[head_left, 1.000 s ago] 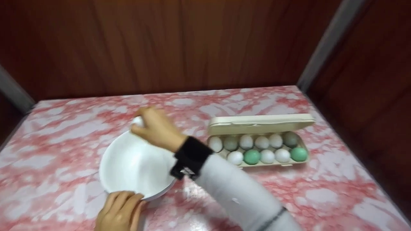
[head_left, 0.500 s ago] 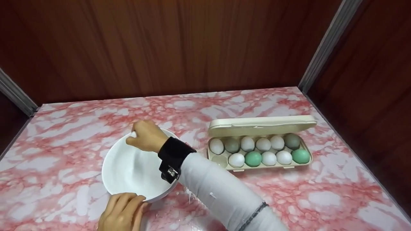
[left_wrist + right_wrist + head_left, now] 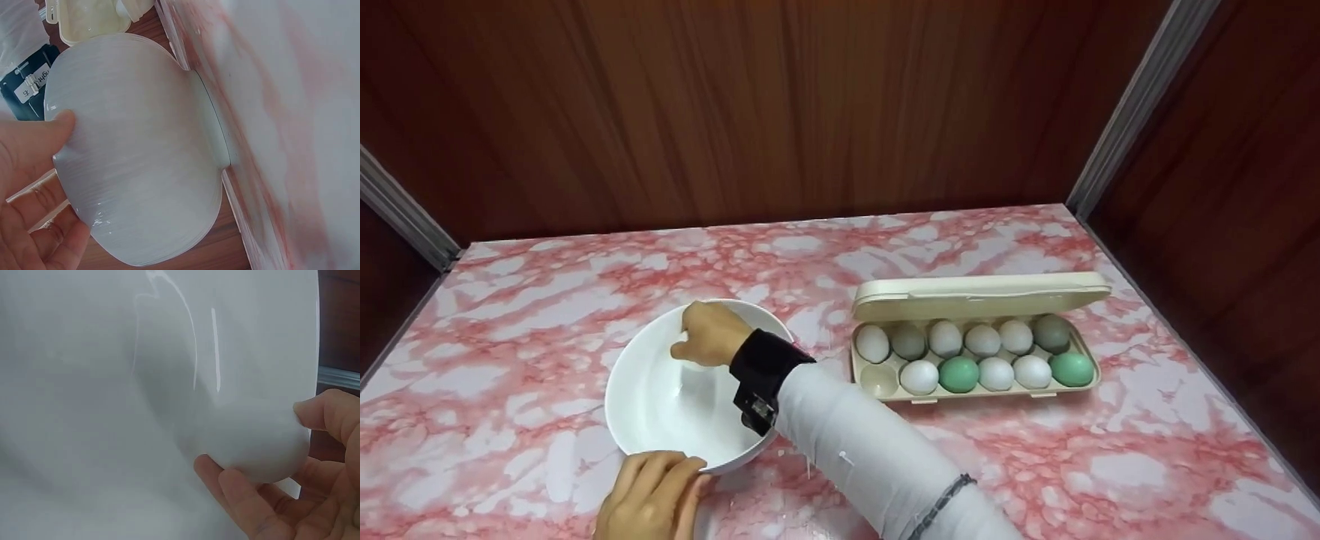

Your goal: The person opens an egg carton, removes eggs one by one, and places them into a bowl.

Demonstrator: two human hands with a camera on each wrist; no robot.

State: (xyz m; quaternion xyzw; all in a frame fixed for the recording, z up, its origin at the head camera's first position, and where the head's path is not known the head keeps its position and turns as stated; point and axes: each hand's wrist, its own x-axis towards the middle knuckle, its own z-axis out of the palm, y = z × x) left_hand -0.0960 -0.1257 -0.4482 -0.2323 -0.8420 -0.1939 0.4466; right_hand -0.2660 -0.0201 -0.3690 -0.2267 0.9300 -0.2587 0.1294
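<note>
On the pink marbled counter (image 3: 1035, 465), the white bowl (image 3: 660, 405) sits toward the left of the near edge. The left hand (image 3: 649, 499) grips the bowl's near rim, thumb on the outer wall, while the right hand (image 3: 709, 334) reaches inside with its fingers curled round a white egg (image 3: 253, 444). Toward the right edge the cream egg carton (image 3: 975, 296) lies open, holding white, grey and green eggs, its near-left cup empty.
</note>
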